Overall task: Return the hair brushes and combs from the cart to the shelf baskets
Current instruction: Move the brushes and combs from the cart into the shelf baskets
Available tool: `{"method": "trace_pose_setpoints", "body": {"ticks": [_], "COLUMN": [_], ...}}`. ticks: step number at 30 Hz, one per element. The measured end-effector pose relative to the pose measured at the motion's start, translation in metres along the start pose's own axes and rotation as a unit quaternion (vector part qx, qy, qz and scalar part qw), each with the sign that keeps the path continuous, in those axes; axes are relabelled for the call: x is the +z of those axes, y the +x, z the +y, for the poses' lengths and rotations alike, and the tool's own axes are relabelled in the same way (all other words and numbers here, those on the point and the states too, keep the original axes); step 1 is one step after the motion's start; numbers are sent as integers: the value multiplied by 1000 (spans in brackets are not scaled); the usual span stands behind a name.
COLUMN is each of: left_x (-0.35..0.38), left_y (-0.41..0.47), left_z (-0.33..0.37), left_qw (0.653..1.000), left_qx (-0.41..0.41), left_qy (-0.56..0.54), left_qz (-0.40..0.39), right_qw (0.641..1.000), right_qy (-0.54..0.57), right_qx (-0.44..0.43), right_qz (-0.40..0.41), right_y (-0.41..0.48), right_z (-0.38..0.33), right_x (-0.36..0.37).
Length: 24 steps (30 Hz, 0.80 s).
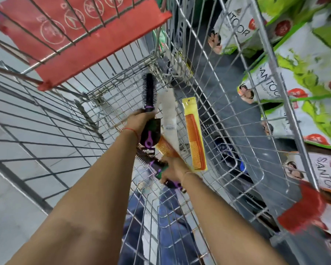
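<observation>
Both my arms reach down into a wire shopping cart (227,131). My left hand (137,121) is shut on a black round brush with purple trim (149,92), its bristled end pointing away. A black and purple paddle brush (150,134) sits just under that hand. My right hand (173,167) grips another black and purple brush (161,165) low in the cart. An orange comb in a yellow sleeve (195,138) leans against the cart's right side. A white packaged comb (168,115) and a second orange comb (165,148) lie between the hands.
The cart's red child-seat flap (80,39) hangs at the far end. Green and white Santoor soap packs (304,77) fill shelves on the right, beyond the cart's wire wall. Grey floor tiles (17,169) show on the left. A red handle end (302,211) sits at lower right.
</observation>
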<state>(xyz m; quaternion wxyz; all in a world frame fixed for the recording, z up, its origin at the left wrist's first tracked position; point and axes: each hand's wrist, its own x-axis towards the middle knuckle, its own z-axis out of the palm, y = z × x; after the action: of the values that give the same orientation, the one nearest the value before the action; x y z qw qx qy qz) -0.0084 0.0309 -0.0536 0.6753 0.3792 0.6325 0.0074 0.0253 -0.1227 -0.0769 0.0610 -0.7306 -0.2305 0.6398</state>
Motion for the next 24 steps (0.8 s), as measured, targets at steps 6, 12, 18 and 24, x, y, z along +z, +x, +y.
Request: {"method": "trace_pose_setpoints", "body": {"ticks": [6,12,18,24], "left_x": [15,54,100,153], "left_y": [-33,-130,-263,-377], "left_z": [16,53,98,110], "left_qw": [993,931,816,747], "left_qx": [105,363,560,557], "left_qy": [-45,18,-120,-223], "left_qz": [-16,19,-78,-288], "right_qw": [974,911,726,501], "right_qy": [199,256,361,451], "right_qx": [2,-53,-201,-249], "right_qz": [108,319,550,696], "right_y": [-29,-100,-196,-288], "right_z": [16,-10,-17,8], "right_x": [-25,-10,-5,-29]}}
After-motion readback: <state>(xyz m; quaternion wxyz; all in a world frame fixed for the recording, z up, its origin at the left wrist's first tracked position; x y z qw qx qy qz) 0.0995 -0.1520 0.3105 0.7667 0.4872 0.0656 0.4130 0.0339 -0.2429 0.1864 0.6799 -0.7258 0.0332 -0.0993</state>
